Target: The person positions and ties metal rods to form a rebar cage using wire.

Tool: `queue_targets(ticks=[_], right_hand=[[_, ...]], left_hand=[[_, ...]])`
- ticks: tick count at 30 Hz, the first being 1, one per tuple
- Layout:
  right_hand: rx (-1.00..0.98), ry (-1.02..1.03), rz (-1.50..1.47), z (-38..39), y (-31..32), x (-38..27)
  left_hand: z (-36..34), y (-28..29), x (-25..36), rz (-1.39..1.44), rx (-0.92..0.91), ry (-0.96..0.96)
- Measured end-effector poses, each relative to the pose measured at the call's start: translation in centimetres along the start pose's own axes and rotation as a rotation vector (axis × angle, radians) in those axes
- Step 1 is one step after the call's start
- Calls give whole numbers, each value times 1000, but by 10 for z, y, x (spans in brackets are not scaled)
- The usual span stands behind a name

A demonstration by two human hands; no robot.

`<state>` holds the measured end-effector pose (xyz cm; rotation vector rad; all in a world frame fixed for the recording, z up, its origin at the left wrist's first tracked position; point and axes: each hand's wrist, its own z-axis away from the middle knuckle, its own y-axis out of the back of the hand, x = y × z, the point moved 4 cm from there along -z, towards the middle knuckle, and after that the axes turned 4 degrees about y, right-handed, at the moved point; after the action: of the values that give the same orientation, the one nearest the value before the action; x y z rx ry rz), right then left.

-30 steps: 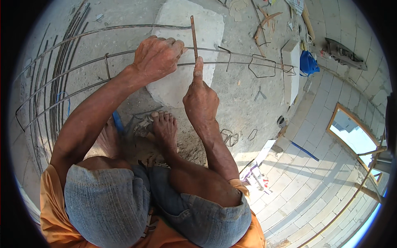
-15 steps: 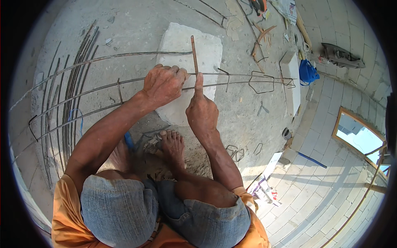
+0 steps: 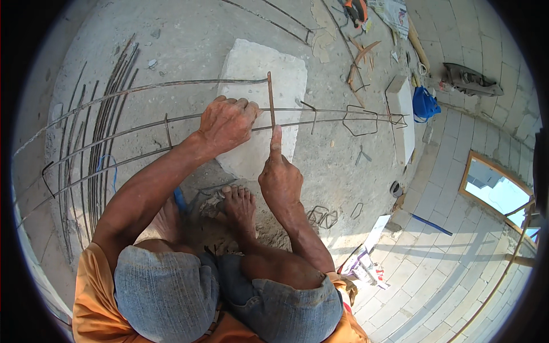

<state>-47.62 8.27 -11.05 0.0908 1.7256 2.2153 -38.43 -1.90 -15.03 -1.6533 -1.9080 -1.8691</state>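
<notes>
A narrow, rust-brown hacksaw blade (image 3: 271, 97) stands crosswise over thin steel rebar (image 3: 189, 118), above a pale flat block (image 3: 266, 63). My right hand (image 3: 281, 180) is closed on the blade's near end, its index finger stretched along it; the palm hides the rest. Just left of the blade, my left hand (image 3: 226, 126) is wrapped round the rebar, knuckles up. Another long bar (image 3: 171, 84) runs in from the left and ends beside the blade's far part. Bent wire stirrups (image 3: 359, 119) hang on the bars to the right.
Several loose rods (image 3: 108, 126) lie on the concrete floor at left. A second white block (image 3: 401, 123) is under the bars' right end, near a blue bag (image 3: 425, 104). My bare foot (image 3: 240, 206) is just below the near block. Loose stirrups (image 3: 323, 217) lie beside my right forearm.
My right hand has drawn the blade back toward me, so its far tip sits nearer the bars. My left hand keeps its hold; the whole view has shifted slightly.
</notes>
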Motion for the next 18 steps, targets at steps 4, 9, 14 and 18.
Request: queue_targets(ticks=[4, 9, 14, 18], right_hand=[[59, 12, 22, -19, 7, 9], [17, 11, 21, 15, 0, 1], [-5, 13, 87, -41, 8, -2], [-27, -10, 18, 11, 5, -7]], left_hand=[[-9, -3, 9, 33, 12, 2], [3, -4, -2, -7, 43, -35], [-5, -4, 1, 37, 2, -8], [0, -5, 2, 13, -36, -8]])
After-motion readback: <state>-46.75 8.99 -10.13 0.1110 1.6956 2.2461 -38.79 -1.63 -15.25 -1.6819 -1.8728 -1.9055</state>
